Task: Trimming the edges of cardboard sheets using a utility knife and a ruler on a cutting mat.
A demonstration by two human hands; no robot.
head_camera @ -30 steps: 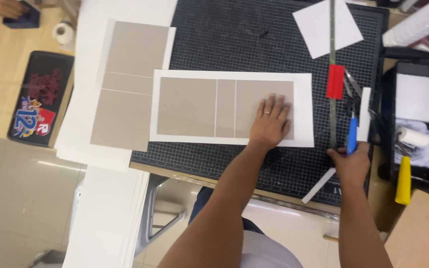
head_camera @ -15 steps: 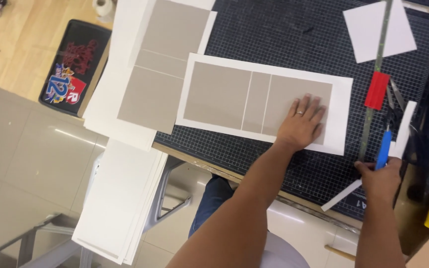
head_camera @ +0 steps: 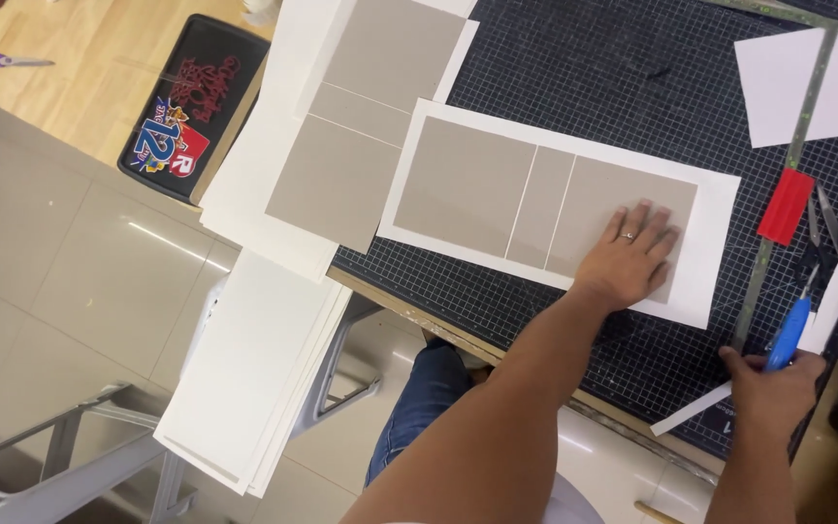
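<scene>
Lower right of the frame, right hand (head_camera: 770,390) grips a blue-handled craft knife (head_camera: 789,334). Mid-frame, left hand (head_camera: 630,254) lies spread flat on three grey boards mounted on a white paper sheet (head_camera: 715,247); margins look untrimmed. Upper middle, a second mounted sheet (head_camera: 361,116) waits.

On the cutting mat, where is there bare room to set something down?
Bare cutting mat lies between the top grey boards and the white square. A thinner strip runs below the left hand. Crowded: the right edge, with metal ruler, red block, right hand and blue knife.
</scene>
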